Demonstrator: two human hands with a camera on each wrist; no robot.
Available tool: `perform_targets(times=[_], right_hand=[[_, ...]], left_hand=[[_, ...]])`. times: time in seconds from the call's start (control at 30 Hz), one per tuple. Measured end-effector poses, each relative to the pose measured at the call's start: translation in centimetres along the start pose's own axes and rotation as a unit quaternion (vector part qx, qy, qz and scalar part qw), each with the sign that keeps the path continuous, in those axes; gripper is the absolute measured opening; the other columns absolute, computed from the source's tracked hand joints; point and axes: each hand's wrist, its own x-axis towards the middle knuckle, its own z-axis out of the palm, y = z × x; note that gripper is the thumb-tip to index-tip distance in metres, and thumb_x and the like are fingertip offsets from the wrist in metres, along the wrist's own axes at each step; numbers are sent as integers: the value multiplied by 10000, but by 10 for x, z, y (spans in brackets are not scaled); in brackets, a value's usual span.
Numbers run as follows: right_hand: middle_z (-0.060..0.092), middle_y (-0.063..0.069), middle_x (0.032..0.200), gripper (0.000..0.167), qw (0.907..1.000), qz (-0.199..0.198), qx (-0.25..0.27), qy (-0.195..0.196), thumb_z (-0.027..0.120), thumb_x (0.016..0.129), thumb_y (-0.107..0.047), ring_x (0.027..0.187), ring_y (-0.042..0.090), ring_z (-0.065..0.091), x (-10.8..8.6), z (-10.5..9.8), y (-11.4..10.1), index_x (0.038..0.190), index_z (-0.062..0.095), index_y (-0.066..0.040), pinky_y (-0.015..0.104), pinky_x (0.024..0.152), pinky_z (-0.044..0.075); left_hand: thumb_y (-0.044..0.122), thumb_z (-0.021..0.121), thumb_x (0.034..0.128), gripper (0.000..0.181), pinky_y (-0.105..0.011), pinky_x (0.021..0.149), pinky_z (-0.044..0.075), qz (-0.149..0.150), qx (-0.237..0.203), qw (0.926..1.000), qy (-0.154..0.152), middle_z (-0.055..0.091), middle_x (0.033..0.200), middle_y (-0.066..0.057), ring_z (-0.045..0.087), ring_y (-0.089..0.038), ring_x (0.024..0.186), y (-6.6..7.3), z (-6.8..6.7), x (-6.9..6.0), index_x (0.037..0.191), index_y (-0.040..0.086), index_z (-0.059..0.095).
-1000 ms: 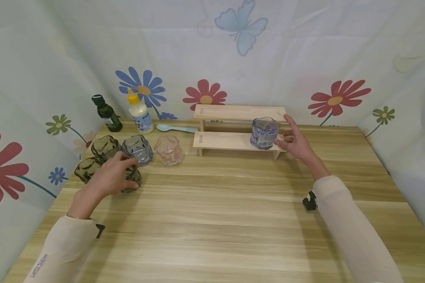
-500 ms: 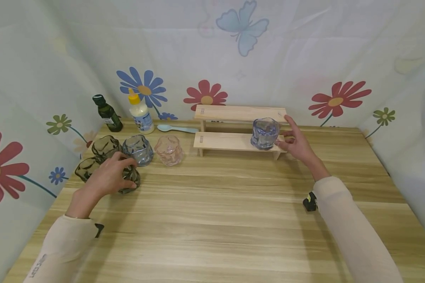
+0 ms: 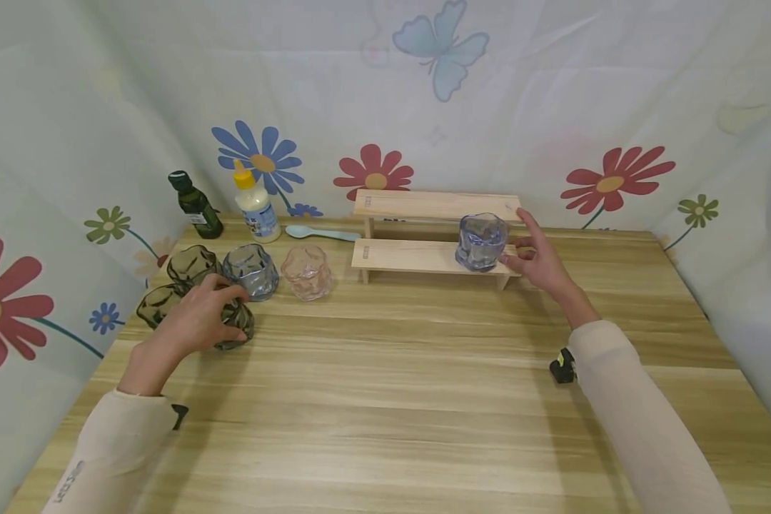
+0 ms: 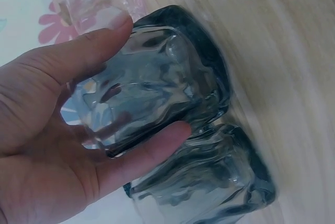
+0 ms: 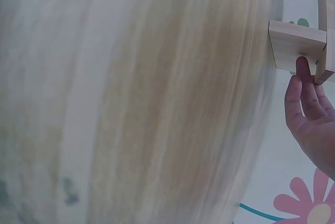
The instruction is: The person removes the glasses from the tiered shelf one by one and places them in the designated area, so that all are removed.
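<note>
My left hand (image 3: 199,315) grips a dark smoky glass (image 3: 239,325) at the table's left. In the left wrist view, thumb and fingers lie around that glass, and another smoky glass (image 4: 204,187) stands beside it. Two more smoky glasses, one behind (image 3: 191,264) and one at the left (image 3: 156,305), are partly covered by the hand. A blue-violet glass (image 3: 480,244) stands upright on the lower step of a two-tier wooden rack (image 3: 411,255). My right hand (image 3: 540,263) touches the rack's right end with extended fingers; its thumb is close to the violet glass.
A blue-grey glass (image 3: 252,273) and a pink glass (image 3: 306,273) stand between the left hand and the rack. Behind them are a dark green bottle (image 3: 197,210), a yellow-capped bottle (image 3: 257,210) and a pale blue spoon (image 3: 321,233). A floral curtain (image 3: 295,86) hangs behind the table.
The left hand and the smoky glass have shifted only very slightly. The right hand, the rack and the violet glass look the same; the view itself drifts a little.
</note>
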Motion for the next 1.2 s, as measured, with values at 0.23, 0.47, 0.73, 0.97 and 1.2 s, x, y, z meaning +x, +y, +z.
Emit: perform_targets(times=[0.23,0.47,0.73,0.97,1.2], right_hand=[[349,341,1471,927,10000,11,-1,5,656,952,-67,1268,457,461,-1,0,-2,1617,59,-314,107,735,470],[347,337,1469,927,10000,4,5,18,660,949,-63,1260,452,463,-1,0,-2,1618,65,-305,108,725,477],[353,337,1467,935,10000,18,16,8,671,945,-76,1272,461,457,-1,0,-3,1617,64,-310,119,730,482],[348,330,1479,944,10000,-40,5,29,681,937,-78,1288,458,447,-1,1,-3,1618,67,-300,112,745,476],[350,332,1473,935,10000,-65,-18,39,673,940,-65,1285,452,449,-1,1,-2,1618,74,-300,105,746,470]], left_hand=[[257,878,764,628,-586,683,493,-122,147,9998,56,399,1320,-328,568,-505,978,7,-11,-5,1301,98,595],[293,873,770,734,-724,763,451,-404,222,9989,21,365,1382,-331,444,-604,1163,21,-24,-12,1388,91,533],[262,854,793,677,-688,758,465,-369,357,9982,324,401,1340,-322,447,-603,1144,32,-34,-11,1368,73,551],[248,836,814,710,-655,728,489,-521,541,9966,347,373,1348,-323,456,-566,1135,41,-41,-11,1412,54,506],[261,829,819,705,-709,797,464,-422,655,9962,394,389,1381,-289,417,-539,1217,55,-44,1,1426,89,513]])
